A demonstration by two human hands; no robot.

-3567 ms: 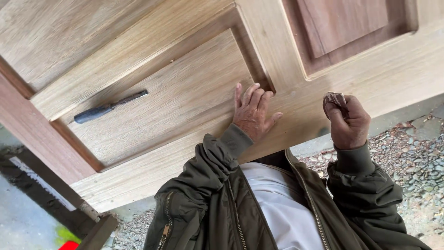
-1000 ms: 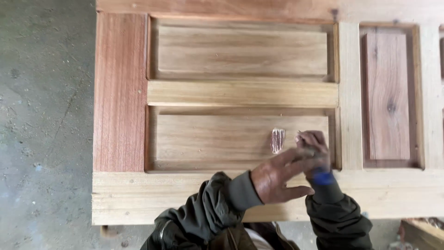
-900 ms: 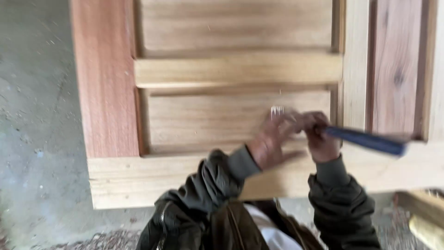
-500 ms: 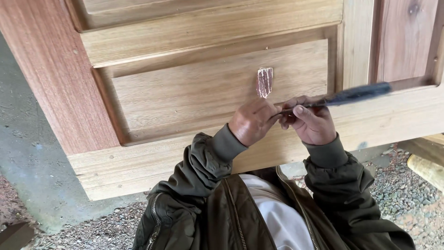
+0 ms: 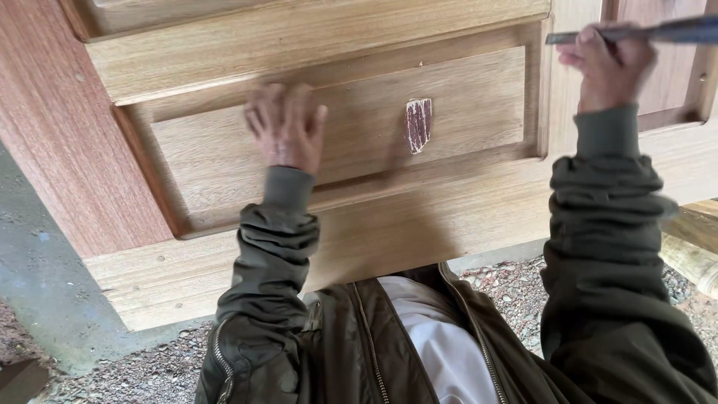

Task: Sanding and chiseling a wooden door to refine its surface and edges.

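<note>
A panelled wooden door [image 5: 419,217] lies flat in front of me. My left hand [image 5: 286,127] rests flat, fingers spread, on the recessed lower panel. To its right on the same panel is a reddish-brown patch of filler [image 5: 418,124]. My right hand [image 5: 609,63] is raised over the door's upright stile at the top right, closed around a blue-handled tool [image 5: 643,31] whose metal tip points left.
The door's left stile is darker, reddish wood [image 5: 67,142]. Grey concrete floor [image 5: 45,299] lies to the left, gravel [image 5: 516,288] beneath the door's near edge. A pale timber piece [image 5: 692,254] sits at the right edge.
My hands were together at the door's near rail with the tool. The left hand has slid left onto the panel; the right hand has lifted the tool up and right.
</note>
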